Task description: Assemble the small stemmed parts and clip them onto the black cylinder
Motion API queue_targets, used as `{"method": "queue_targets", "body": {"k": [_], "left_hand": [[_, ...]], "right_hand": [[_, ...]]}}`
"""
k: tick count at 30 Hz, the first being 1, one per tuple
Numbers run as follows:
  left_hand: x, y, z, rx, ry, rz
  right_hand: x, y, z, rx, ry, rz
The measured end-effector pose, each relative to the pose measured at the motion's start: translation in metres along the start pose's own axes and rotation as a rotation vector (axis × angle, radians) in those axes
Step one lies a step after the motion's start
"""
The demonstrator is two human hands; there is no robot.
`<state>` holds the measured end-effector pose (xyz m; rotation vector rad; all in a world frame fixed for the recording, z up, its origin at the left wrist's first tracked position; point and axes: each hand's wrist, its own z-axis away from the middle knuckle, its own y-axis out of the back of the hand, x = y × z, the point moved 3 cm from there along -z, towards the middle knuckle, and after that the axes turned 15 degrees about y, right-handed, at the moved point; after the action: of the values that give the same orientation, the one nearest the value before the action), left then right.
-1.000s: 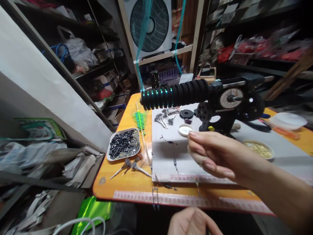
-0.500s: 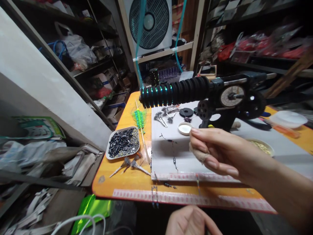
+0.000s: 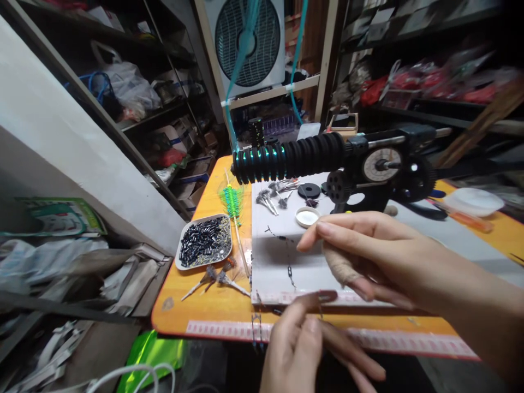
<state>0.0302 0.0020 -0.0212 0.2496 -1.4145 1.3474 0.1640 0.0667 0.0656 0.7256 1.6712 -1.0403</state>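
My left hand (image 3: 301,338) is at the bottom centre, below the table's front edge strip. Its fingers are apart, with the index finger stretched towards the white board (image 3: 266,262); nothing clear shows in it. Above and to the right, my right hand (image 3: 360,251) has thumb and index finger pressed together over the board; whatever they hold is too small to make out. Left of it, a thin line with small black pieces (image 3: 289,271) shows against the board. A shallow white cap (image 3: 307,216) is just beyond my right fingertips.
A black ribbed roller device (image 3: 295,158) spans the table's back. At left stand a tray of small black tubes (image 3: 204,240) and a green bristly stick (image 3: 232,202). Feathery grey pieces (image 3: 233,281) lie near the front left. A fan (image 3: 248,43) is behind.
My left hand has risen and its fingers have spread from a curled shape. My right hand has shifted slightly left, its index fingertip now reaching past the thumb. The view has shifted slightly.
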Motion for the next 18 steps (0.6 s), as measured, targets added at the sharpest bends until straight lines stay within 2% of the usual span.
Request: {"method": "queue_targets", "body": {"k": [3, 6, 8, 13, 18], "left_hand": [[0.011, -0.003, -0.006, 0.105, 0.075, -0.103], [0.017, -0.009, -0.009, 0.115, 0.082, -0.237], [0.014, -0.01, -0.012, 0.118, 0.091, -0.233], [-0.014, -0.01, -0.017, 0.102, 0.038, 0.099], [-0.036, -0.009, -0.015, -0.05, 0.058, 0.382]], "right_hand": [[-0.003, -0.002, 0.0, -0.013, -0.001, 0.03], [-0.001, -0.002, -0.002, 0.001, -0.031, -0.064], [0.002, -0.003, -0.003, 0.014, -0.041, -0.128], [0.015, -0.007, -0.004, 0.112, -0.103, -0.326], [0.025, -0.016, -0.009, 0.252, -0.137, -0.412]]}}
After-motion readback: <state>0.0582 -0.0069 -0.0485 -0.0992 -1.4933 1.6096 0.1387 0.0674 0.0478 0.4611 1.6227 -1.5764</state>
